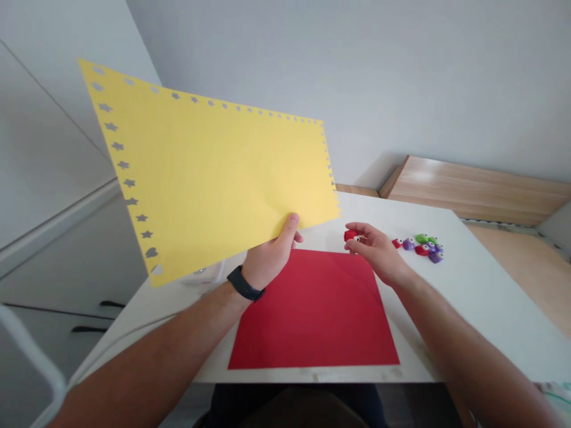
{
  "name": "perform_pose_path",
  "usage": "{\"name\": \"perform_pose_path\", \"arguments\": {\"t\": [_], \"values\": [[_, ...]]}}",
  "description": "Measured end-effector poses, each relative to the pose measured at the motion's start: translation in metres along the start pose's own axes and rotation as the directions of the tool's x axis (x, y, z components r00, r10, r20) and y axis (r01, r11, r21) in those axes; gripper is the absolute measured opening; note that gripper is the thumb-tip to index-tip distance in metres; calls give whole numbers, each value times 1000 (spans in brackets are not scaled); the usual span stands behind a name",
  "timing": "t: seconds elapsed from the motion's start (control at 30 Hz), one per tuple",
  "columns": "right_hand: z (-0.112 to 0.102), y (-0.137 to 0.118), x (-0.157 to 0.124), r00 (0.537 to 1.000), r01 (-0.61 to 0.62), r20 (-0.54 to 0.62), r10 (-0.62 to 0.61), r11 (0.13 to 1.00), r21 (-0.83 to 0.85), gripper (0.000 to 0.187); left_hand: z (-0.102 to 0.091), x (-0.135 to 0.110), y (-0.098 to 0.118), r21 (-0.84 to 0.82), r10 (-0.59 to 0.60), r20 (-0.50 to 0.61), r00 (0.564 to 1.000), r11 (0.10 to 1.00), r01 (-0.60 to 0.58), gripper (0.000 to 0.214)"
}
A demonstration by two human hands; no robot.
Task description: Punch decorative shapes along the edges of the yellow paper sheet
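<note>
My left hand [277,249], with a dark band on its wrist, pinches the lower edge of a yellow sheet of paper [214,184] and holds it up, tilted, over the table. Punched holes, many of them star-shaped, run along the left, top and right edges of the sheet. Between the thumb and fingers of my right hand [375,249] is a small red craft punch [351,235], apart from the yellow sheet. Below both hands a red sheet of paper [314,315] lies flat.
Several red, purple and green craft punches [423,246] sit in a cluster on the white table [473,309], right of my right hand. Partly hidden behind the yellow sheet is a white object [209,273]. A wooden panel [473,184] stands beyond the table's far right.
</note>
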State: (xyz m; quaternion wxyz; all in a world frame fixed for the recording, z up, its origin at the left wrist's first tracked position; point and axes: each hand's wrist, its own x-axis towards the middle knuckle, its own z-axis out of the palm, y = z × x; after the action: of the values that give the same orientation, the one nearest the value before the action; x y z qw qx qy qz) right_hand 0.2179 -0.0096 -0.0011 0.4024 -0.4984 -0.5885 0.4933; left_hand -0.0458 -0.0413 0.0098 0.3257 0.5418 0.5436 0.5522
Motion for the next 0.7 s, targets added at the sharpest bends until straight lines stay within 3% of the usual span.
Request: {"name": "perform_pose_path", "arguments": {"t": [0.2, 0.33, 0.4, 0.6, 0.7], "values": [[5, 16, -10, 1000, -13, 17, 7, 926, 378, 22, 3, -6, -4, 107, 17, 149, 989, 994, -33, 58], [16, 13, -20, 982, -101, 187, 26, 909, 403, 19, 6, -9, -8, 129, -12, 200, 980, 992, -14, 59], [21, 11, -25, 979, -102, 201, 32, 931, 351, 22, 8, -11, -9, 138, -23, 223, 975, 990, -8, 59], [18, 15, -21, 1000, -4, 17, -1, 950, 312, 42, 11, -14, -9, 174, -28, 338, 941, 984, -34, 47], [2, 17, -16, 999, 22, -44, -9, 949, 313, 40, 7, -14, -15, 90, -35, 239, 970, 996, 13, 27]]}}
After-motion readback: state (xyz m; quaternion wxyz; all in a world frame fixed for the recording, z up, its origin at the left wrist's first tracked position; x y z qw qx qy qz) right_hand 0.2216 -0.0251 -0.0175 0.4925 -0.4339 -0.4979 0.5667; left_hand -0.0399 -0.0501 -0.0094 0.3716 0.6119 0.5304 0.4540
